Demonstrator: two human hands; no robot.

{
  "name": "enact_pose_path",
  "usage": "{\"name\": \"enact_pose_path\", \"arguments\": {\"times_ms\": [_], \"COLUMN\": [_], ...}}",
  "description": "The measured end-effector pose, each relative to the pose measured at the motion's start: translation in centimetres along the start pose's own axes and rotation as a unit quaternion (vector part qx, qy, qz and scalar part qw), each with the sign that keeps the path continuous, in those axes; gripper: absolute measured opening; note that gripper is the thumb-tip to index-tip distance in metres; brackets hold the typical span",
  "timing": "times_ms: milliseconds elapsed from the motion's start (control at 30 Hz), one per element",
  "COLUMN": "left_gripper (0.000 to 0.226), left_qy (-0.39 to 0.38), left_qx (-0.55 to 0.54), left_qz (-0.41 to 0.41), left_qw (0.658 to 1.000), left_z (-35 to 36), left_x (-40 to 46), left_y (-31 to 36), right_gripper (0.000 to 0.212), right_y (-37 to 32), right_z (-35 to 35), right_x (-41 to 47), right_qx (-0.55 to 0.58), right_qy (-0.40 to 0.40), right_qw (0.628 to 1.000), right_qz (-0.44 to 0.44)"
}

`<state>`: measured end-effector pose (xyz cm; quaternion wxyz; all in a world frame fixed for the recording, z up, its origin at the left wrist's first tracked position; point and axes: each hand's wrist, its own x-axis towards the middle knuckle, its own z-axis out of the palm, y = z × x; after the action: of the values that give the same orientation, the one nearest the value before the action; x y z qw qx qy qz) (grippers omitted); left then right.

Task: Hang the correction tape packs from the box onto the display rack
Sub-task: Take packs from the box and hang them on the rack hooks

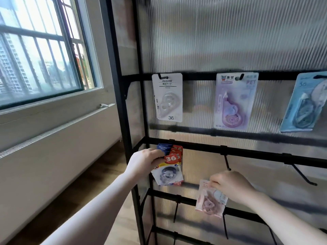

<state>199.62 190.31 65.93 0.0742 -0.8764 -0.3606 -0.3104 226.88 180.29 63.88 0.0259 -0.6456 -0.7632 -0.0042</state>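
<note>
Head view: a black rack [177, 144] with ribbed translucent panels fills the right side, a window [44, 50] at 10 o'clock. On the upper bar hang three packs: a white pack [168, 98] at 12 o'clock, a purple pack [234, 101] at 1 o'clock, and a blue pack [306, 103] at 2 o'clock, tilted and cut by the frame edge. On the next bar down, the left hand [144, 160] at 7 o'clock from centre has its fingers closed on a fanned bunch of red-and-blue packs [169, 165] marked 36, at the bar's left end; whether they hang on a hook there cannot be told. At 5 o'clock the right hand [230, 186] pinches the top of a pink pack [210, 200], which dangles below an empty hook [227, 162], apart from it. Another empty hook [302, 175] juts out at 3 o'clock. The box is out of view.
</note>
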Motion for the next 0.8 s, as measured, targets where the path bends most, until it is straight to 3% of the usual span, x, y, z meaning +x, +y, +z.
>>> {"name": "enact_pose_path", "arguments": {"times_ms": [533,800], "left_gripper": [0.037,0.018], "left_qy": [0.032,0.006], "left_qx": [0.020,0.033], "left_qz": [0.052,0.018], "left_qw": [0.998,0.999], "left_z": [1.4,2.4], "left_x": [0.5,1.3], "left_y": [-1.0,-0.7], "right_gripper": [0.028,0.027], "right_y": [0.8,1.7], "right_z": [-0.3,-0.7], "right_x": [-1.5,-3.2], "right_qx": [-0.016,-0.029], "right_qy": [-0.011,0.000], "right_qw": [0.999,0.998], "right_qz": [0.026,0.048]}}
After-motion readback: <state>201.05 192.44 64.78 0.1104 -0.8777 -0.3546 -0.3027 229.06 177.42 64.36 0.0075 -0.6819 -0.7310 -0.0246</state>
